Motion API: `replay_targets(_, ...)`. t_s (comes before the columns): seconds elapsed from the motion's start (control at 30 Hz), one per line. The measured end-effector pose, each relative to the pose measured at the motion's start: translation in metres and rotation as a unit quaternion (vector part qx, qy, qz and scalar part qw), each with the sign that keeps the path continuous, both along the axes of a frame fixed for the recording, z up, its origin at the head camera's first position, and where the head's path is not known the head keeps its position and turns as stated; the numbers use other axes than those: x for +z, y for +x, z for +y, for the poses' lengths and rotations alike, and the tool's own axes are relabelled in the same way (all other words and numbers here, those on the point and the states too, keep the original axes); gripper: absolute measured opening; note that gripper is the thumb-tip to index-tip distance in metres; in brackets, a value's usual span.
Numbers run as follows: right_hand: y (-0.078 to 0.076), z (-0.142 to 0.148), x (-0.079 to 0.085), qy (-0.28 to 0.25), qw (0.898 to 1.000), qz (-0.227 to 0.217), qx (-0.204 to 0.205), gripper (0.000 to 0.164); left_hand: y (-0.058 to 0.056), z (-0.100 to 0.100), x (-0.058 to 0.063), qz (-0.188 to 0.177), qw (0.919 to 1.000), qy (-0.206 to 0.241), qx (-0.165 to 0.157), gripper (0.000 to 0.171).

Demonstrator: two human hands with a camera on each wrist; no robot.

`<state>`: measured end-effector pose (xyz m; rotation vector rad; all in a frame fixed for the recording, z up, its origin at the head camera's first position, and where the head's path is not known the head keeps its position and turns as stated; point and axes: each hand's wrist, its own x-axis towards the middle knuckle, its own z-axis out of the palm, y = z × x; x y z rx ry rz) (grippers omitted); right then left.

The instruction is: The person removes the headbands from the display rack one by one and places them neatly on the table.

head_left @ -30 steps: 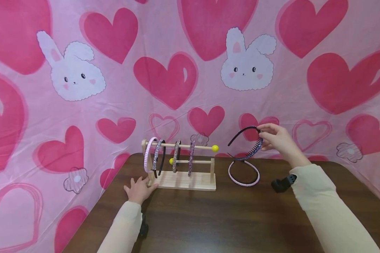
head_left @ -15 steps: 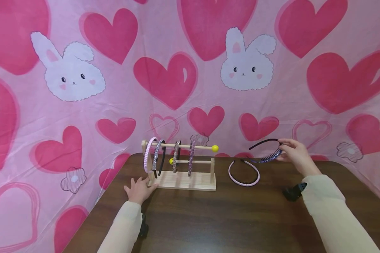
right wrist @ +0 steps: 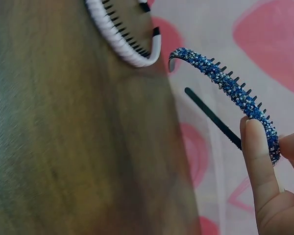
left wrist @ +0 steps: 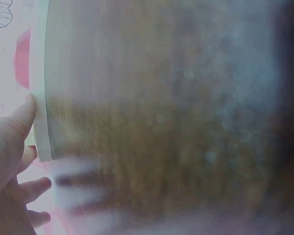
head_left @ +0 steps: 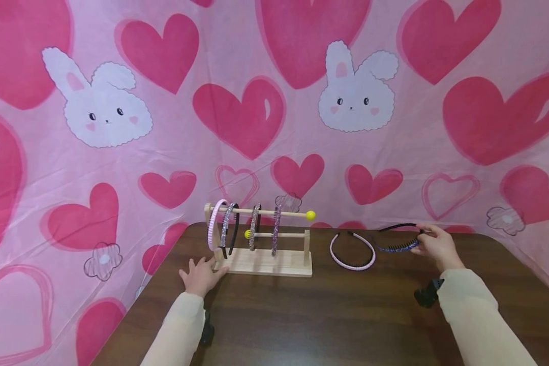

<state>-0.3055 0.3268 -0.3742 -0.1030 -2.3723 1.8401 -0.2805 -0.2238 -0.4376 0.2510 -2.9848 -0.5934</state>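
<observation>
Between thumb and fingers my right hand (head_left: 440, 247) pinches a glittery blue headband (head_left: 400, 247) with black comb teeth, low over the back right of the table. The right wrist view shows that headband (right wrist: 230, 88) gripped at one side of its curve, its ends pointing away from the hand. My left hand (head_left: 200, 276) rests with spread fingers at the left end of a wooden headband stand (head_left: 265, 263), touching its base. On the stand's rods hang a pink headband (head_left: 213, 226), a silver glitter one (head_left: 226, 223) and a few other glittery bands.
A pale pink headband (head_left: 354, 267) with dark teeth lies on the brown table (head_left: 329, 315) between the stand and my right hand. Yellow balls (head_left: 310, 215) cap the rods. A pink cloth (head_left: 297, 122) with hearts and rabbits hangs behind the table.
My right hand has carried the blue headband right and down, away from above the pink headband towards the tabletop. The left hand has stayed at the stand's base.
</observation>
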Motion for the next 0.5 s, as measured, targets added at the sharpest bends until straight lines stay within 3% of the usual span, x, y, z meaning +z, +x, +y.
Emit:
replay_targets(0.3,0.007,0.010,-0.018,0.031,0.998,-0.054,-0.032,0.047,0.000,0.000,-0.001,0.000,1.0000,-0.005,0.000,0.066)
replay_targets(0.5,0.011,0.017,-0.023,0.026,0.995,-0.091,0.000,0.052,0.000,0.000,-0.001,-0.002,1.0000,-0.006,-0.001,0.067)
